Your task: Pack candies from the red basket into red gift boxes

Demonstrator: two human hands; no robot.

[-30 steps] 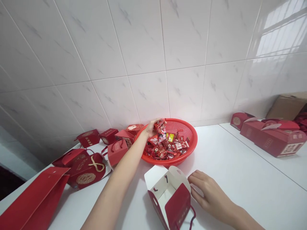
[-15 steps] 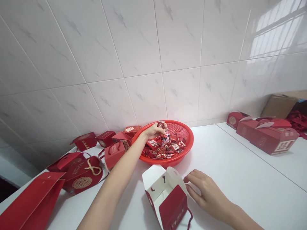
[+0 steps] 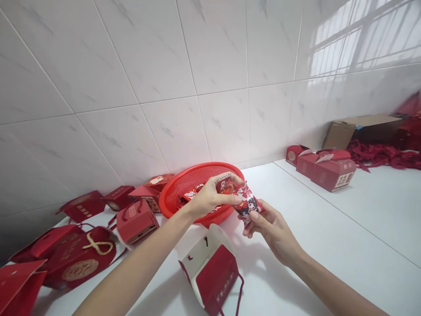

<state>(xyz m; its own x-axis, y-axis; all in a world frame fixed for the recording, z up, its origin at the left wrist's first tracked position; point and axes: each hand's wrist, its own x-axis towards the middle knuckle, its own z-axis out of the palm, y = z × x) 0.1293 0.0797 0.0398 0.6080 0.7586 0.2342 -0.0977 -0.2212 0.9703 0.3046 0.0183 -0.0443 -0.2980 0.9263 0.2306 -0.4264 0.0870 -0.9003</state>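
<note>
My left hand is closed on red candy packets, one of them with a white pattern, just over the right part of the red basket. Its fingers meet my right hand, which pinches the same patterned candy packet from the other side. Wrapped candies lie inside the basket, partly hidden by my left hand. In front of the basket stands an open dark red gift box with a white inside and a cord handle. Neither hand touches this box.
Several red gift boxes and a box with a gold bow are at the left. Against the tiled wall at the right are more red boxes, a cardboard box and dark red ribbons.
My left hand has lifted packets out of the basket and moved right. My right hand has left the open box's side and now grips a packet. The view has turned right.
</note>
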